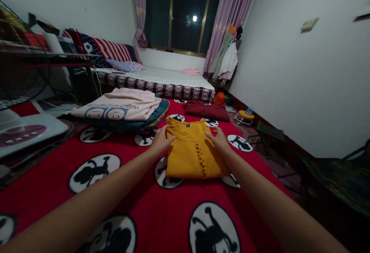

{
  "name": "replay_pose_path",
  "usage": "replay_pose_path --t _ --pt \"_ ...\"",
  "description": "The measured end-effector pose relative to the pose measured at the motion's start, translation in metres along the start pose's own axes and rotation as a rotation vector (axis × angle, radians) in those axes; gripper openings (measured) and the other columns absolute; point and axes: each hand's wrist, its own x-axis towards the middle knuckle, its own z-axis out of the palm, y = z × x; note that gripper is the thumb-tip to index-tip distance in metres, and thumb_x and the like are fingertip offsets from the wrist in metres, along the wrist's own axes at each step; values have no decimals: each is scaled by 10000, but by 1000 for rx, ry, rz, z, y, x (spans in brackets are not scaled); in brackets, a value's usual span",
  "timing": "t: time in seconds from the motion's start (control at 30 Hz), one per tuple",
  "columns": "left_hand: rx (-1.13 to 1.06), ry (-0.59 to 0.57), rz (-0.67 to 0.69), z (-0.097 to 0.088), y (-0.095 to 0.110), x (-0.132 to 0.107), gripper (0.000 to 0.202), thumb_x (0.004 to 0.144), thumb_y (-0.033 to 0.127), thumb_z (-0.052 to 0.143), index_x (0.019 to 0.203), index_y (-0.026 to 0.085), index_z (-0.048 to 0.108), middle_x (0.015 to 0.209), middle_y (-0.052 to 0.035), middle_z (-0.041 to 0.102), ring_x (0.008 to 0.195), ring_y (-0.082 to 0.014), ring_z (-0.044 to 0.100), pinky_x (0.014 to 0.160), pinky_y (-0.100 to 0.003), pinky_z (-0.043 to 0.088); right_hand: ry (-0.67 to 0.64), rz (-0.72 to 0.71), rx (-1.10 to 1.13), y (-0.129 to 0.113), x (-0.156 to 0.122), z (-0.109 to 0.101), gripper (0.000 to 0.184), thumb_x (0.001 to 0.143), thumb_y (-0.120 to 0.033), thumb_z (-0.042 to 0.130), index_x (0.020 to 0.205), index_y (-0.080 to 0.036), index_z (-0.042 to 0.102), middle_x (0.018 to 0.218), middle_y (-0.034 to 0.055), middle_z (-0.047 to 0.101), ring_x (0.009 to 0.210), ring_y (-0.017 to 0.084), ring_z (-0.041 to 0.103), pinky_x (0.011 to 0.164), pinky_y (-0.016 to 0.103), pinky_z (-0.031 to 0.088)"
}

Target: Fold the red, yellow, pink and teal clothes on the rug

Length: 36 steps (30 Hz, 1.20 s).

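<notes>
A folded yellow button-front blouse (186, 156) lies flat on the red blanket (138, 203), with its neckline at the far side and a row of small covered buttons down the front. At its upper left edge is my left hand (162, 141), thumb on top of the cloth and fingers closed round the side. My right hand (219, 139) grips the upper right side in a like way, its thumb over the fabric and its fingers curled. The fingertips under the cloth are partly hidden.
A pile of folded clothes, a pale pink top (124, 104) uppermost, sits at the back left. A dark red folded garment (206, 110) lies behind the blouse. Beyond are a low bed (162, 76), a yellow stool (245, 114), a folding stool (270, 133) and a cluttered desk (52, 58).
</notes>
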Motion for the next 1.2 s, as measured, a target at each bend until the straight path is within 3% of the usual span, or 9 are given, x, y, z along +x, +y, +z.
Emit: replay_pose_path --t 0.13,0.23,0.43,0.63,0.77,0.87,0.97,1.07,1.2 --pt "176 52 152 14 10 23 595 830 341 550 1370 122 432 1504 -182 277 1390 -303 275 1121 -406 270 -16 -231 -15 -2 29 23 610 761 -289 607 1336 -140 466 1326 131 540 1202 219 516 1017 365 400" --pt "340 -20 272 21 12 38 567 897 437 443 1402 182 410 1541 -132 228 1431 -312 141 1137 -490 186 -101 -375 -155 -6 38 33 498 853 -238 475 1341 -136 482 1389 115 491 1295 179 428 1094 327 305" --pt "492 -160 261 40 -6 54 604 935 523 292 1437 194 360 1544 -106 239 1435 -287 132 1141 -497 150 -349 -307 -589 7 40 46 545 961 -414 316 1443 -161 347 1538 93 252 1432 267 133 1114 513 220" --pt "466 -175 274 44 -10 55 597 937 509 303 1447 202 338 1555 -98 207 1441 -270 113 1143 -493 146 -354 -300 -671 6 38 49 564 972 -437 268 1461 -160 304 1545 67 243 1435 235 114 1133 456 201" --pt "427 -233 241 31 -5 50 632 923 505 347 1464 184 294 1570 -127 119 1443 -305 58 1135 -511 149 -324 -295 -658 -2 27 40 574 955 -421 342 1456 -144 307 1548 88 229 1424 237 164 1119 405 237" --pt "378 -172 241 10 -4 30 697 854 431 506 1451 131 306 1551 -181 160 1425 -329 154 1118 -459 240 -184 -298 -623 -6 10 17 588 915 -377 439 1439 -137 322 1511 120 310 1353 235 337 1057 342 330" --pt "248 -112 191 -14 -3 0 721 787 319 587 1427 119 321 1363 -193 480 1243 -298 486 1007 -389 408 -45 -223 -671 -7 -6 -12 528 901 -386 452 1369 -143 420 1327 135 537 1187 250 520 948 340 411" --pt "20 -218 -39 -28 2 -27 718 768 315 603 1399 113 328 1030 -134 667 890 -251 666 729 -330 531 -126 -27 -770 -7 -17 -33 518 881 -541 418 1177 -155 595 1086 141 667 1010 296 617 799 368 451" --pt "-305 -352 -352 -33 11 -46 820 723 324 650 1405 57 283 913 -122 678 740 -209 667 491 -222 469 -296 78 -829 -6 -24 -36 628 805 -711 380 901 -172 688 944 149 697 903 309 644 656 339 423"
